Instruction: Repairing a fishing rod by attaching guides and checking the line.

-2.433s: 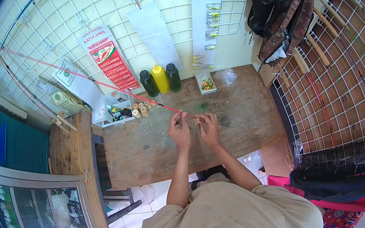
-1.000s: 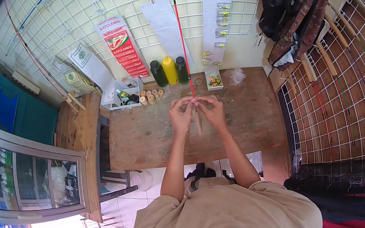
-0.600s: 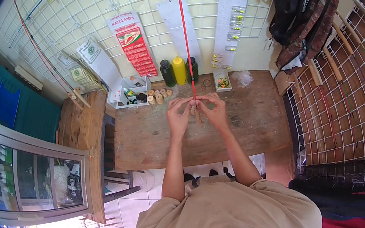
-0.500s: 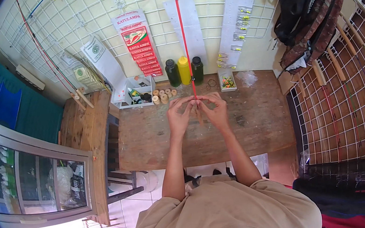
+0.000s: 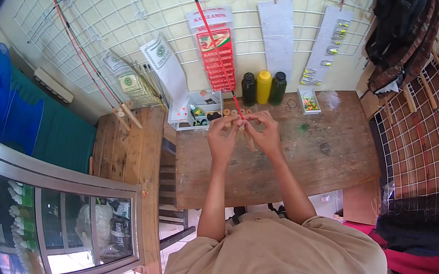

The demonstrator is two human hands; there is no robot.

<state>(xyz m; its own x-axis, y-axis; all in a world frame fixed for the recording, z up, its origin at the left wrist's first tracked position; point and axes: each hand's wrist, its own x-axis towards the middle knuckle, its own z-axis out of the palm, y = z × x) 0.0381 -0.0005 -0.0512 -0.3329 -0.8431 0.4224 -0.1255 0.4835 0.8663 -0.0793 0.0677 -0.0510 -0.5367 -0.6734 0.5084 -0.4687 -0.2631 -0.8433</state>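
My left hand [image 5: 222,141] and my right hand [image 5: 267,132] meet above the middle of the desk [image 5: 323,150], fingertips almost touching. The fingers of both are pinched together on the lower end of a thin red rod [image 5: 211,36]. It rises straight away from my fingers, past the bottles and up across the wire grid wall [image 5: 118,27]. What exactly sits between the fingertips is too small to tell.

Just beyond my fingers, at the far edge of the desk, stand three bottles [image 5: 264,87], dark, yellow and dark. To their left is a white tray [image 5: 193,112] of small bits, with a row of small round spools [image 5: 233,113] beside it. To the right of the bottles sits a small clear box [image 5: 309,102] with coloured pieces.

Farther left of my hands a wooden side table [image 5: 125,151] adjoins the desk, and a glass-fronted cabinet [image 5: 61,217] stands beyond it. Far right, dark bags [image 5: 405,13] hang on the wall.
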